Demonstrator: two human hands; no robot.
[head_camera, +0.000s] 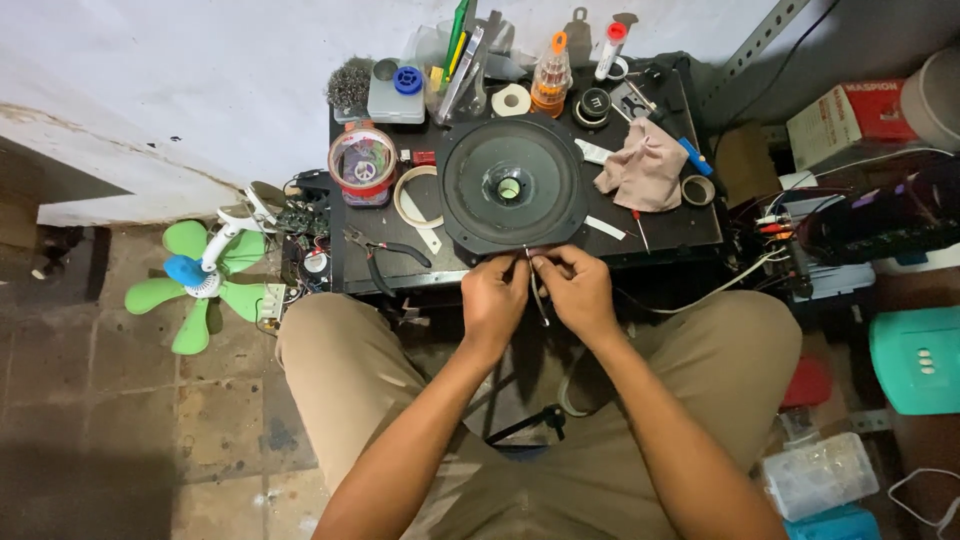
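**Both hands pinching a thin metal tool at the speaker's near rim**

Head view: speaker (511, 186) lies flat, cone up, mid tabletop (690, 225), within easy reach. Left hand (493, 297) and right hand (579, 288) meet at its front edge, fingertips clamped on a slender tool (538, 296). Pliers (385, 255) rest nearby, left.

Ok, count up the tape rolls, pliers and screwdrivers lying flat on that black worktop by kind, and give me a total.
Tape rolls: 3 — white roll, wide flat ring, small dark roll
Pliers: 1 — black-handled pliers
Screwdrivers: 2 — blue-handled screwdriver, small red-handled screwdriver
Total: 6
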